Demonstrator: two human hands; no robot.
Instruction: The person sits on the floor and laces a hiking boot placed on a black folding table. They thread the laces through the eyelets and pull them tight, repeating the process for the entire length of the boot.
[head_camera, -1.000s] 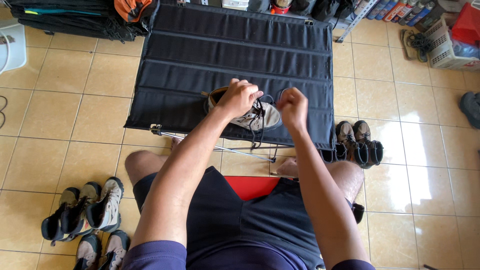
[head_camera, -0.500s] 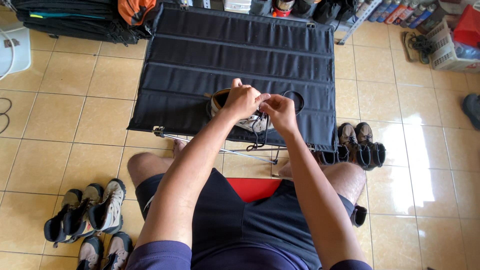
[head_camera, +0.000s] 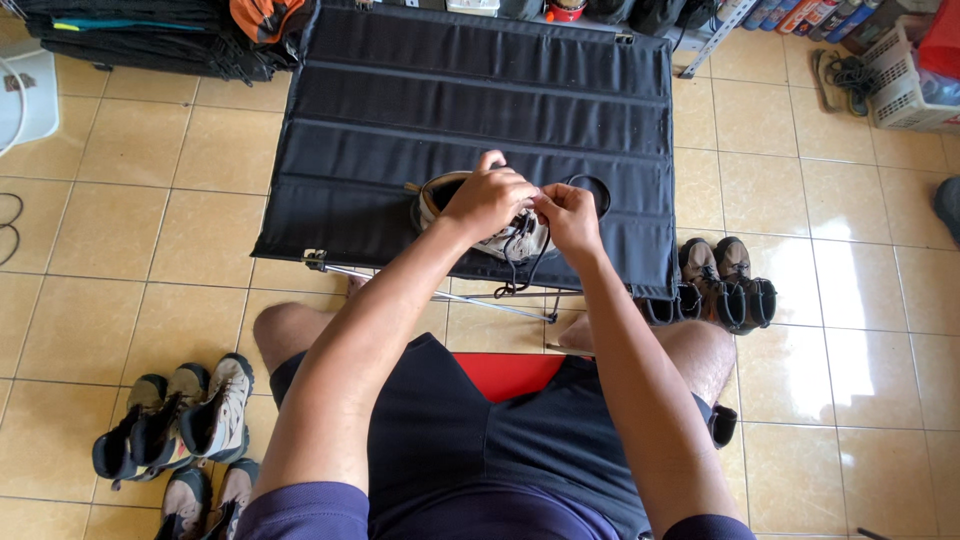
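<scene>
A seated person works at a grey hiking shoe (head_camera: 470, 215) lying on a black fabric desk (head_camera: 400, 120), near its front edge. The left hand (head_camera: 488, 198) is closed over the shoe's top, while the right hand (head_camera: 568, 215), just beside it, pinches the black laces (head_camera: 520, 262) (one loop dangles over the desk's edge). More shoes (head_camera: 175, 420) stand on the tiled floor (head_camera: 120, 250) at left; a brown pair (head_camera: 725, 285) sits at right.

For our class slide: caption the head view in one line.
Both hands, left hand and right hand, work black laces of a shoe on a black folding table.
</scene>
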